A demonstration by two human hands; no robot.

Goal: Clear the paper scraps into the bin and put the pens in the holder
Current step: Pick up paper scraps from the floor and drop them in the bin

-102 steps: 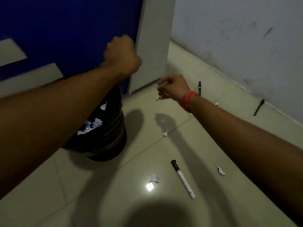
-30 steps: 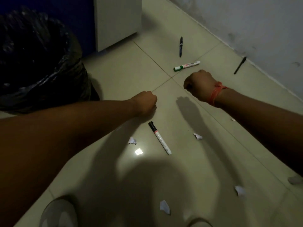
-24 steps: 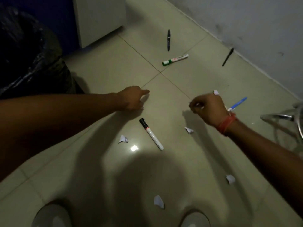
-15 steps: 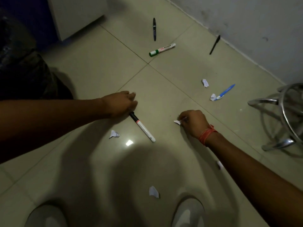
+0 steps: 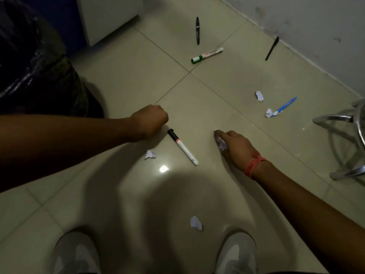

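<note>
My left hand is a closed fist just above the floor, beside the black cap of a white marker; nothing shows in it. My right hand is low on the tile, fingers closed on a crumpled paper scrap. Loose scraps lie by the marker, between my shoes, and farther right, one touching a blue pen. A green-capped marker and two black pens lie farther off. The black-lined bin stands at left. No pen holder is in view.
A metal stool base stands at the right edge. A white cabinet is at the back, and the wall runs along the right. My two shoes are at the bottom. The light is dim.
The view has dropped from the bin to the floor. My right hand came down and closed on a scrap. My left hand curled from loose fingers into a fist beside the marker's cap.
</note>
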